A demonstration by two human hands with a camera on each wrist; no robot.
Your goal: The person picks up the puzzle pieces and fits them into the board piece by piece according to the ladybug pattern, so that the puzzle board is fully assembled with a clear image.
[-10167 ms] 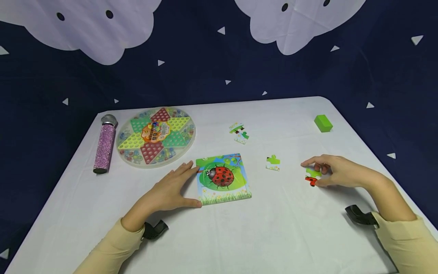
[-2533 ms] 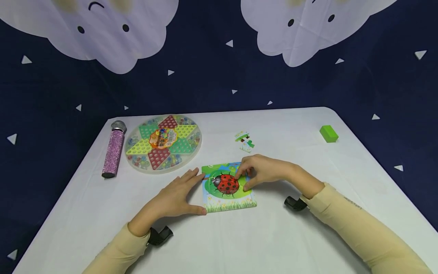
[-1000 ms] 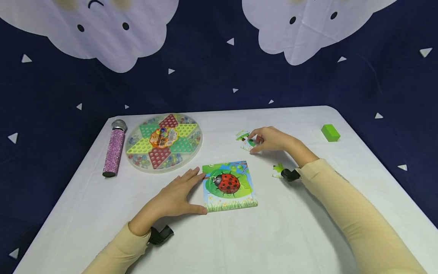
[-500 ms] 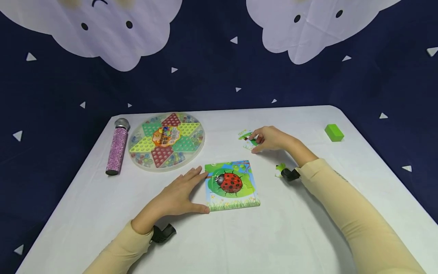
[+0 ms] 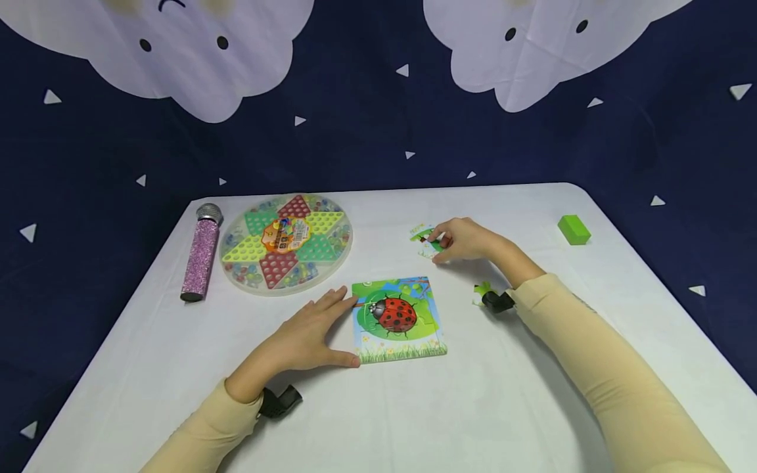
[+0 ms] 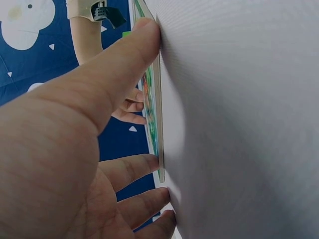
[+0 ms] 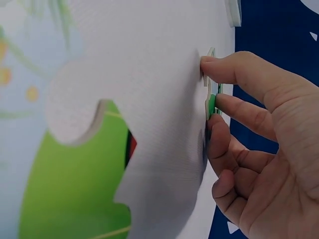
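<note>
A square ladybug jigsaw puzzle [image 5: 397,315] lies flat in the middle of the table. At its left edge rests my left hand [image 5: 301,335], thumb and fingers fairly straight; in the left wrist view they touch the puzzle's edge [image 6: 160,124]. Farther back, my right hand [image 5: 467,240] pinches a green and white puzzle piece [image 7: 211,104] between thumb and index finger, its other fingers curled. Just left of it lies another puzzle piece [image 5: 418,231]. A loose piece [image 5: 482,289] with green and white lies under the right wrist, partly hidden by the black wrist camera.
A round Chinese checkers board [image 5: 286,244] with marbles lies at the back left, beside a pink glitter microphone [image 5: 201,256]. A green block [image 5: 573,230] stands at the back right. Behind the white table [image 5: 414,420] hangs a dark blue cloth with clouds.
Earlier the right hand held a red and green piece at the right, then was at the puzzle's right side. It has since moved back to the far pieces. The left hand stays put.
</note>
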